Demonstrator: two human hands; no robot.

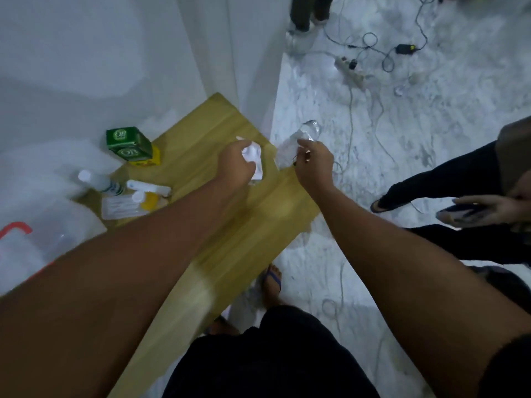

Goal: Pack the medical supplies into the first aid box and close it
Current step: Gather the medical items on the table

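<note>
My left hand (235, 165) is closed on a white packet (254, 159) above the far part of the wooden table (253, 222). My right hand (314, 165) pinches a clear plastic wrapper (298, 142) just past the table's right edge. The translucent first aid box (34, 225) with red trim stands at the left. Near it lie a green carton (129, 143), a white-capped bottle (97, 182), a white tube (149, 188), a yellow bottle (148, 201) and a flat clear packet (120, 209).
The table stands against a white wall (86, 53). Cables and a power strip (349, 67) lie on the marbled floor to the right. Another person's legs and hand (474, 211) are close on the right; a further person's legs (304, 12) stand at the top.
</note>
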